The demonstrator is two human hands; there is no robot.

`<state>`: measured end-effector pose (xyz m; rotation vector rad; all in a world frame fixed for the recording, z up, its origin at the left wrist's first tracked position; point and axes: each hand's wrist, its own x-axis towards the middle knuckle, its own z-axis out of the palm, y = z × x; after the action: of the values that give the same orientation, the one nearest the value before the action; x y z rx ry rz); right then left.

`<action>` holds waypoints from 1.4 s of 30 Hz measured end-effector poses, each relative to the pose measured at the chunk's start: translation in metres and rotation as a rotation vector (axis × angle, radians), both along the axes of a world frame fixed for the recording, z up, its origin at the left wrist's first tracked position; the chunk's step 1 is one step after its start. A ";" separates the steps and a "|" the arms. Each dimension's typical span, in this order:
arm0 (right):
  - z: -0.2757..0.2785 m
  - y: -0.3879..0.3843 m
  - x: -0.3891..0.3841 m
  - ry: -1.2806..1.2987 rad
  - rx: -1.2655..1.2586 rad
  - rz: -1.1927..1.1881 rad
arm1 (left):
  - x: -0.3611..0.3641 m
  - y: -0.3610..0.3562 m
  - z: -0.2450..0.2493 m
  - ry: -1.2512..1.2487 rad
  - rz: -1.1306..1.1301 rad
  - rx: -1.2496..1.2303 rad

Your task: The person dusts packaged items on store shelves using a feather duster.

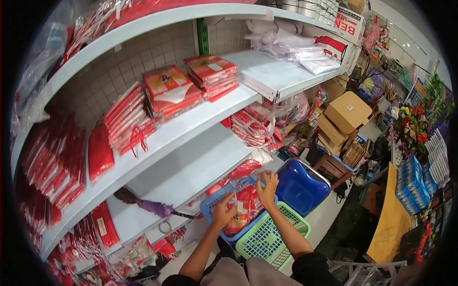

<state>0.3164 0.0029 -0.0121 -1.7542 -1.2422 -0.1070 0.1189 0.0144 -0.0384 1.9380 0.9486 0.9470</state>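
Observation:
A blue plastic basket point(206, 209) stands low in front of me, with red plastic-wrapped packets point(241, 212) inside. My left hand point(222, 210) is over the basket's left side, thumb and fingers apart, close to the packets. Over the far right rim is my right hand point(267, 187), its fingers bent and drawn together. Whatever those fingers hold, if anything, is hidden. A light green basket point(274, 238) sits right beside the blue one, under my right forearm.
Stacks of red packets point(172, 90) line the middle shelf point(191, 121), with more at far left. A duster with purple bristles point(155, 208) lies on the lower shelf. A blue tub point(303, 186), a cardboard box point(348, 112) and a wooden board point(389, 219) are to the right.

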 end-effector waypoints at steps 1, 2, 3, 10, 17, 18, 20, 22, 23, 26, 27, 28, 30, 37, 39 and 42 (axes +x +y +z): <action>-0.026 -0.013 0.000 0.009 -0.094 -0.001 | -0.006 -0.013 -0.009 0.080 0.000 -0.156; -0.052 -0.025 0.000 0.018 -0.186 -0.001 | -0.011 -0.024 -0.016 0.160 0.000 -0.312; -0.080 -0.037 0.001 0.047 -0.206 0.044 | -0.018 -0.036 -0.025 0.242 -0.003 -0.469; -0.233 -0.090 -0.016 0.311 -0.429 0.292 | -0.053 -0.073 -0.171 0.328 -0.116 -0.396; -0.271 -0.104 -0.044 0.055 -0.546 0.257 | -0.047 -0.082 -0.251 0.471 -0.366 -0.328; -0.270 -0.103 -0.050 0.030 -0.617 0.193 | -0.046 -0.085 -0.260 0.529 -0.413 -0.279; -0.273 -0.097 -0.058 -0.028 -0.759 0.068 | -0.045 -0.089 -0.282 0.594 -0.479 -0.283; -0.279 -0.094 -0.060 -0.131 -0.862 0.038 | -0.049 -0.093 -0.303 0.616 -0.519 -0.395; -0.282 -0.092 -0.060 -0.155 -0.893 0.038 | -0.049 -0.094 -0.300 0.674 -0.526 -0.419; -0.283 -0.089 -0.062 -0.089 -0.790 -0.046 | -0.046 -0.088 -0.285 0.724 -0.557 -0.494; -0.283 -0.088 -0.062 0.003 -0.751 -0.058 | -0.048 -0.085 -0.290 0.660 -0.576 -0.525; -0.282 -0.087 -0.063 0.095 -0.708 -0.071 | -0.050 -0.082 -0.293 0.597 -0.593 -0.553; -0.288 -0.087 -0.059 0.214 -0.460 -0.027 | -0.054 -0.081 -0.299 0.556 -0.572 -0.711; -0.257 -0.081 -0.036 0.838 -0.241 0.290 | -0.051 -0.088 -0.257 0.353 -0.325 -0.742; -0.218 -0.080 -0.037 0.955 -0.214 0.334 | -0.054 -0.098 -0.250 0.242 -0.219 -0.808; -0.147 -0.079 -0.042 1.033 -0.189 0.395 | -0.054 -0.112 -0.227 -0.042 -0.047 -0.858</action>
<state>0.2744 -0.0756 -0.1593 -1.3382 -0.7802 1.0429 0.0645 -0.0973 -0.2650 1.1951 1.0490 0.4253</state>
